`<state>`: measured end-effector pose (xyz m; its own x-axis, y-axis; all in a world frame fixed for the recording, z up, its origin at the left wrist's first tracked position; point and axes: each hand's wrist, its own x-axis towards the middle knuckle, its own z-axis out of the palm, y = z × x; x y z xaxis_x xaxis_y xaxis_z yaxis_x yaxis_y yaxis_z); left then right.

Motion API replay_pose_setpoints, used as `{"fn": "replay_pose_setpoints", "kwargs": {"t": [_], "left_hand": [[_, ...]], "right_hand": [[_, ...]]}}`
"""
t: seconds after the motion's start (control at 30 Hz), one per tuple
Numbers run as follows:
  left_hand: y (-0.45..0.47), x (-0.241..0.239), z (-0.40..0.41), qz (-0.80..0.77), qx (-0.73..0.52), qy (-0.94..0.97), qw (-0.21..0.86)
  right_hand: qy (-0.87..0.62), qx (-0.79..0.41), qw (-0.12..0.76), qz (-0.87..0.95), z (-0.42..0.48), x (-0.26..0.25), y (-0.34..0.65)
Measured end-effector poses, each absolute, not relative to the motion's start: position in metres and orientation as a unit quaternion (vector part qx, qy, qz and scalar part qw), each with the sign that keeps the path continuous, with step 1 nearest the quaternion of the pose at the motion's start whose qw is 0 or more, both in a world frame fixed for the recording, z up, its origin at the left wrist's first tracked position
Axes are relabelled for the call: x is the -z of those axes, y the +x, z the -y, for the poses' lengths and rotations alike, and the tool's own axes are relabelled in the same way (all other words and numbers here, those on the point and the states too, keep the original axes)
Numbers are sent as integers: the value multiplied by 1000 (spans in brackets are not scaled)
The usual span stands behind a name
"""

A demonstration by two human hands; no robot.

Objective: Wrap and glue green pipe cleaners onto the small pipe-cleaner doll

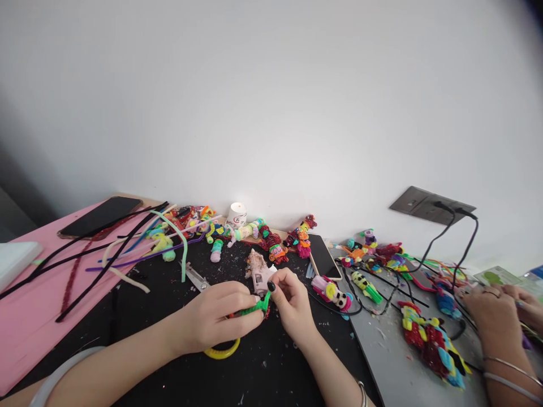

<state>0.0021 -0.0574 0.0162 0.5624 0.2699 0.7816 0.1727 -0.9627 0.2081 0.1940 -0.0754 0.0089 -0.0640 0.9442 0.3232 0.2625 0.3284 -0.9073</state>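
My left hand (216, 316) is closed around a green pipe cleaner (263, 305), with a bit of orange and dark red showing by the fingers. The thumb and forefinger of my right hand (292, 302) pinch the upper end of that same pipe cleaner. Under my left hand lie scissors (197, 278); their blades point up and left, and a yellow handle loop shows below my wrist. Just beyond my fingers sits a pale pink object (259, 274) with a cut-out in its side, partly hidden by my hands; I cannot tell its kind.
Loose pipe cleaners (114, 257) spread over a pink surface (80, 305) and a phone (102, 216) at left. Several fuzzy figures (271, 243), a paper cup (237, 213) and another phone (323, 257) line the wall. Right, black cables run from an outlet (432, 205); a co-worker's hands (494, 316) are busy.
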Motion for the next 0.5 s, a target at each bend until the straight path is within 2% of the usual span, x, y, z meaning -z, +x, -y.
{"fn": "replay_pose_setpoints", "kwargs": {"t": [0.3,0.5], "left_hand": [[0,-12,59,-153,-461,868,100],[-2,-8,48,-123,-481,863,95]], "right_hand": [[-460,-382,474,646,77,-6,194],[-458,-383,466,653,78,-2,193]]}}
